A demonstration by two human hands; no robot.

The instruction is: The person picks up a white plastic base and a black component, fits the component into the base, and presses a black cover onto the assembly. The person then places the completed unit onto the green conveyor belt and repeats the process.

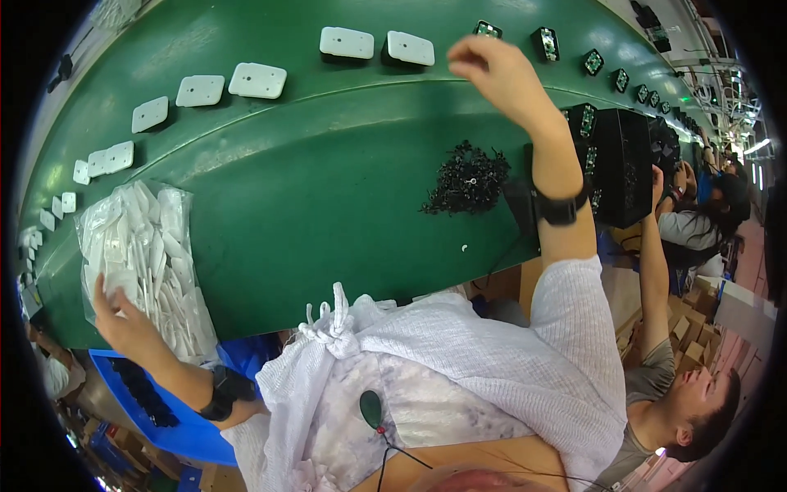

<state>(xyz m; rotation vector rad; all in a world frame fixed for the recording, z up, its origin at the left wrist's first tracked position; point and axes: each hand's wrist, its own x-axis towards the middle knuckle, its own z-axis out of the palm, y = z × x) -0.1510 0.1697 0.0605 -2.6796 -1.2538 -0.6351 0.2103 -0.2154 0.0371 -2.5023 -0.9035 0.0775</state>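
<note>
Counter [328, 189]: green, smooth, carrying the work. Crate [625, 168]: black, at right, beside the right forearm. Tray [184, 441]: blue, near left, below the counter's edge, with black parts [141, 392] inside. Bag [183, 205]: clear, slack, lying at left on the counter, packed with loose white covers.

Right hand [510, 78]: raised at the far side, right of centre. Fingers curled, tips close together; whether they meet or pinch a small part cannot be told. Left hand [135, 328]: at the bag's near left, fingers bent at a white cover; firm hold not confirmed.

Pile [467, 179]: small black pieces heaped right of centre, apart from both hands. Units [347, 43]: white-topped, in a row along the far side from centre to left. Housings [548, 44]: black, open, green boards exposed, in line at far right, one partly behind the right hand; judged light, boards fragile, side walls the sound place to grip.

Covers [156, 266]: in the bag, at the left fingers. Judged light, thin and stiff, faces smooth and apt to slide over one another; take singly, by opposite edges, fingertips off the broad face
</note>
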